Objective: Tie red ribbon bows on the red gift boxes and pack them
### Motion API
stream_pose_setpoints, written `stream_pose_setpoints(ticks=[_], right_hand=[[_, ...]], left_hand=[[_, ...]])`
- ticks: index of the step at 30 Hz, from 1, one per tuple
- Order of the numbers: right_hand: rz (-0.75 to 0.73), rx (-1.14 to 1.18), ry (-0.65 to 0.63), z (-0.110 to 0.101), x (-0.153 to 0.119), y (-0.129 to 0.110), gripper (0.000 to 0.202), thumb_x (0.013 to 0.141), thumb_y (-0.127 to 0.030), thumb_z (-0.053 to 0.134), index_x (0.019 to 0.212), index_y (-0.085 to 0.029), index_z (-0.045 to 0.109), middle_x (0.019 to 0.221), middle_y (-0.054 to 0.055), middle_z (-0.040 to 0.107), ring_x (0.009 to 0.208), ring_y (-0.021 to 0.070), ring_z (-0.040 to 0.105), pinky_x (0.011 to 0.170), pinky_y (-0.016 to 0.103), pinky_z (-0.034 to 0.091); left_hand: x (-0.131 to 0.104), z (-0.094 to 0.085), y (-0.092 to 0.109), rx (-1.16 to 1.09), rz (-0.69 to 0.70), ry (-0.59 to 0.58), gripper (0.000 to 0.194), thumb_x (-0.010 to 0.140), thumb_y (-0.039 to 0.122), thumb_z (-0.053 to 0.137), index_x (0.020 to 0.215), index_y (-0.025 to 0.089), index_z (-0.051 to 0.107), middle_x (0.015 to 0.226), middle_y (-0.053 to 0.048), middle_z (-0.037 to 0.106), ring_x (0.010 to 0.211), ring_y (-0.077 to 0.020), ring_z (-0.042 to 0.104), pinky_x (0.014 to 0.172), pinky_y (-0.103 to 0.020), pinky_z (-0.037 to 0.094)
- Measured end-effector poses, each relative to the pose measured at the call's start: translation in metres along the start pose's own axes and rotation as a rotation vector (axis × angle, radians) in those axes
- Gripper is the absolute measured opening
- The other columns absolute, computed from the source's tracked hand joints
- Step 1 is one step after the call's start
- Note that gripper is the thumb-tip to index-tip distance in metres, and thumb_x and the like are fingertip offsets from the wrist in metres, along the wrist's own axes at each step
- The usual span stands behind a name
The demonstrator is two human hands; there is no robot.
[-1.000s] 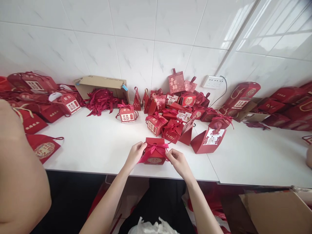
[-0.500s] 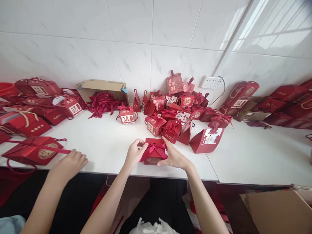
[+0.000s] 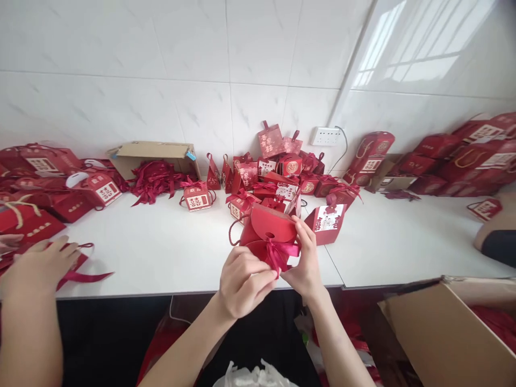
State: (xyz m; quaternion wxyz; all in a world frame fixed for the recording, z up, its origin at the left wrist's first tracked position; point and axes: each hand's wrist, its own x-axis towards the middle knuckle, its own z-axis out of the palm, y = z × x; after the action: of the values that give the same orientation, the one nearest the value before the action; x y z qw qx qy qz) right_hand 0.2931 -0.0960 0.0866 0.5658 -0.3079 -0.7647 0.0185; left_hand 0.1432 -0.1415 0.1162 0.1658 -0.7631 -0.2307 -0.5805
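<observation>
Up off the bench (image 3: 161,258) since the earlier frame, the box (image 3: 268,219) tilts above its front edge — left hand (image 3: 245,280) pinching the ribbon (image 3: 277,253), right hand (image 3: 307,263) gripping the box's side. Closing and tying look done; neatening the ribbon seems left.

White table (image 3: 169,252), red gift boxes (image 3: 197,195) on it, open cardboard box (image 3: 155,149) of dark-red ribbons (image 3: 155,180)

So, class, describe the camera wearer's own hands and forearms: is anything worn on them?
The left hand and right hand are bare: no gloves, rings or watch show. No sleeves cover the visible forearms. Black clothing shows over the lap.
</observation>
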Motion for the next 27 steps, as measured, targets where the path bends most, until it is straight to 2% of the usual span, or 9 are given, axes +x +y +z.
stream_pose_setpoints(ticks=[4, 7, 10, 12, 14, 15, 18, 22, 27], right_hand=[[-0.039, -0.119, 0.062, -0.035, -0.003, -0.006, 0.080, 0.074, -0.021, 0.068, 0.140, -0.028, 0.023, 0.135, 0.015, 0.034, 0.128, 0.0304, 0.038, 0.093, 0.050, 0.048], [0.047, -0.182, 0.104, -0.063, -0.014, -0.010, 0.073, 0.065, -0.024, 0.076, 0.129, -0.029, 0.041, 0.133, 0.012, 0.035, 0.125, 0.0314, 0.040, 0.094, 0.050, 0.046], [0.438, 0.035, 0.330, -0.093, -0.028, -0.011, 0.067, 0.059, -0.032, 0.079, 0.119, -0.027, 0.050, 0.122, 0.008, 0.048, 0.115, 0.0290, 0.050, 0.093, 0.048, 0.047], [0.795, 0.414, 0.553, -0.118, -0.034, -0.010, 0.056, 0.065, -0.042, 0.072, 0.114, -0.026, 0.052, 0.110, 0.005, 0.058, 0.101, 0.0247, 0.057, 0.086, 0.045, 0.051], [1.061, 0.876, 0.681, -0.147, -0.037, -0.009, 0.043, 0.073, -0.050, 0.062, 0.108, -0.027, 0.055, 0.101, 0.002, 0.063, 0.092, 0.0210, 0.061, 0.080, 0.040, 0.054], [1.130, 1.081, 0.690, -0.161, -0.039, -0.009, 0.040, 0.075, -0.052, 0.059, 0.106, -0.027, 0.055, 0.100, 0.001, 0.064, 0.092, 0.0200, 0.061, 0.079, 0.038, 0.055], [1.155, 1.416, 0.571, -0.199, -0.045, -0.010, 0.038, 0.082, -0.052, 0.050, 0.108, -0.025, 0.056, 0.106, 0.001, 0.065, 0.103, 0.0180, 0.058, 0.080, 0.032, 0.055], [1.104, 1.197, 0.532, -0.231, -0.064, -0.015, 0.044, 0.086, -0.058, 0.039, 0.107, -0.023, 0.057, 0.108, 0.005, 0.065, 0.108, 0.0186, 0.055, 0.080, 0.034, 0.055], [1.090, 0.631, 0.690, -0.275, -0.100, -0.028, 0.053, 0.086, -0.061, 0.027, 0.105, -0.022, 0.058, 0.097, 0.007, 0.068, 0.104, 0.0240, 0.060, 0.079, 0.045, 0.055]], left_hand=[[0.019, 0.008, 0.005, -0.057, -0.059, 0.067, 0.015, 0.077, 0.008, 0.061, 0.087, 0.016, 0.054, 0.072, -0.001, 0.060, 0.063, -0.0105, 0.055, 0.060, -0.026, 0.049], [0.029, 0.023, -0.012, 0.041, -0.360, 0.067, 0.008, 0.078, 0.015, 0.062, 0.080, 0.018, 0.055, 0.068, 0.001, 0.059, 0.061, -0.0095, 0.055, 0.060, -0.022, 0.046], [0.032, 0.056, -0.033, -0.010, -0.720, -0.165, 0.010, 0.080, 0.026, 0.058, 0.074, 0.019, 0.055, 0.065, 0.003, 0.060, 0.058, -0.0102, 0.056, 0.057, -0.022, 0.045], [0.029, 0.087, -0.036, -0.096, -0.812, -0.346, 0.011, 0.078, 0.028, 0.056, 0.072, 0.019, 0.054, 0.065, 0.003, 0.061, 0.059, -0.0117, 0.057, 0.059, -0.023, 0.045], [0.025, 0.121, -0.027, -0.208, -0.763, -0.513, 0.009, 0.078, 0.027, 0.052, 0.073, 0.020, 0.054, 0.070, 0.002, 0.063, 0.065, -0.0138, 0.060, 0.064, -0.025, 0.047], [0.023, 0.138, -0.019, -0.267, -0.699, -0.583, 0.009, 0.078, 0.026, 0.050, 0.074, 0.020, 0.054, 0.074, 0.001, 0.064, 0.070, -0.0150, 0.061, 0.067, -0.027, 0.047], [0.018, 0.188, 0.017, -0.403, -0.451, -0.740, 0.009, 0.080, 0.023, 0.047, 0.082, 0.019, 0.056, 0.086, -0.003, 0.065, 0.084, -0.0186, 0.061, 0.079, -0.033, 0.048], [0.015, 0.251, 0.073, -0.503, -0.119, -0.788, 0.019, 0.080, 0.017, 0.048, 0.097, 0.019, 0.057, 0.105, -0.007, 0.062, 0.102, -0.0224, 0.057, 0.090, -0.040, 0.045], [0.011, 0.307, 0.127, -0.595, 0.176, -0.799, 0.039, 0.082, 0.030, 0.055, 0.118, 0.017, 0.051, 0.127, -0.014, 0.051, 0.124, -0.0304, 0.042, 0.105, -0.051, 0.027]])
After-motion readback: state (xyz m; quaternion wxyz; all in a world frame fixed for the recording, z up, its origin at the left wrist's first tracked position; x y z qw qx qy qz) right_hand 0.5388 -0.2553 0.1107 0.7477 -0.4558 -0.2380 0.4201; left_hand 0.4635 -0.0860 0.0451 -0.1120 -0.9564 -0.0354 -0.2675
